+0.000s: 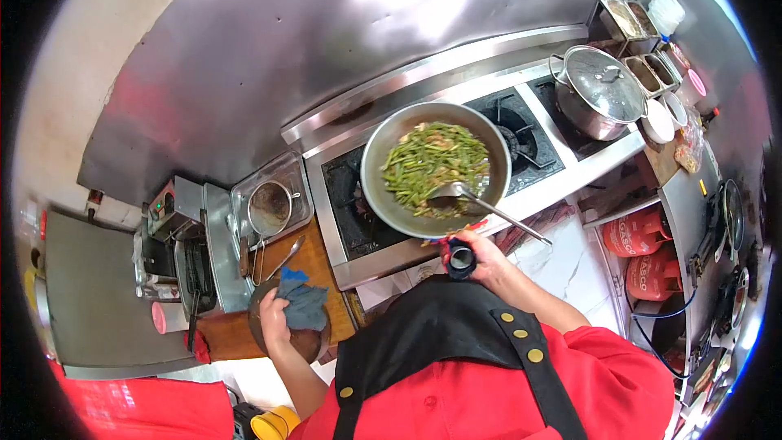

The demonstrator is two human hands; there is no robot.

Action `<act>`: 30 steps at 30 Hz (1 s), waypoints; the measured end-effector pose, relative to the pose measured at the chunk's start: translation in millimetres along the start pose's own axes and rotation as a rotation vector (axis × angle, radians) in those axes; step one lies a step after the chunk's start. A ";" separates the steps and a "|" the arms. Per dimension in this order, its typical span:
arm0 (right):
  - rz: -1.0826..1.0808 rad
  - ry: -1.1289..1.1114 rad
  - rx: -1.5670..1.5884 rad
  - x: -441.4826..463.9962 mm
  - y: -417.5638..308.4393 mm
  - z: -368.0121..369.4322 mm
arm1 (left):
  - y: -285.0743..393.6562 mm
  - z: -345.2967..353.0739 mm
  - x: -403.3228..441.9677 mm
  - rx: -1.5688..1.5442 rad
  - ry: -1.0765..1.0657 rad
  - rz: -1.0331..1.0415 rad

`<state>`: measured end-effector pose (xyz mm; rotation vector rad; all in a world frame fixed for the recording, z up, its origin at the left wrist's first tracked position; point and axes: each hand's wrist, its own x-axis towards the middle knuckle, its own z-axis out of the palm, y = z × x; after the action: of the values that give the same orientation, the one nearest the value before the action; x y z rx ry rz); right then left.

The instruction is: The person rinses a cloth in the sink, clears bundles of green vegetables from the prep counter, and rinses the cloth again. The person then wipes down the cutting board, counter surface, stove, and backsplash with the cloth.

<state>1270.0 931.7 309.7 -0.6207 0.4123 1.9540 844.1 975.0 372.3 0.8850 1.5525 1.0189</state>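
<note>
A wide metal wok [371,171] sits over the stove, filled with cut green beans [428,159] and small browned bits. A metal ladle [501,212] rests in it, bowl among the beans and handle over the near rim. My right hand [485,262] is closed around the wok's dark, hollow-ended handle [462,261], close to my apron. At the left, my left hand [274,318] is closed on a blue-grey cloth [305,301], above a round brown object [314,344] that I cannot identify. Part of that object is hidden by the hand and cloth.
A lidded pot [599,90] stands on the stove's right side. A strainer [270,205] lies over a metal tray, with a spoon [289,257] on the wooden counter [224,334]. A fryer [195,265] is farther left. Red gas cylinders [652,273] stand below the right counter.
</note>
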 end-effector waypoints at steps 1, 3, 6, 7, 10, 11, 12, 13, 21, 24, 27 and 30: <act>0.012 -0.011 -0.076 1.9 3.4 1.9 | -0.1 -5.8 -1.9 0.008 -0.004 0.002; 0.035 -0.013 -0.248 4.6 10.8 9.7 | 2.9 -13.6 -5.0 -0.011 0.005 0.063; 0.138 -0.106 -0.336 19.6 18.5 13.3 | 11.6 -18.9 -14.0 -0.085 0.053 0.080; 0.135 -0.107 -0.330 28.2 22.8 13.3 | 16.2 -17.7 -18.1 -0.105 0.153 0.079; 0.145 -0.106 -0.332 51.2 33.8 21.3 | 36.7 -19.6 -31.6 -0.187 -0.003 0.128; 0.174 -0.089 -0.344 55.4 34.9 26.8 | 39.0 -23.0 -32.9 -0.198 -0.007 0.160; 0.202 -0.072 -0.353 57.3 37.1 32.3 | 42.8 -22.6 -35.1 -0.195 -0.012 0.160; 0.215 -0.076 -0.351 62.7 39.7 29.7 | 46.5 -19.2 -38.9 -0.229 0.019 0.184; 0.091 -0.149 -0.328 64.1 37.8 21.6 | 44.0 1.1 -4.1 -0.346 -0.178 0.191; 0.144 -0.133 -0.327 63.1 36.3 18.6 | 54.9 25.8 11.4 -0.386 -0.325 0.164; 0.082 -0.029 -0.623 48.0 36.9 25.9 | 52.6 32.5 35.6 -0.351 -0.465 0.242; 0.034 -0.263 -1.060 60.5 29.8 -4.4 | 55.7 41.3 50.5 -0.291 -0.310 0.330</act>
<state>1222.2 960.0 271.2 -0.9745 -0.8473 2.1612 876.8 1048.6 401.7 1.0544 0.9891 1.2380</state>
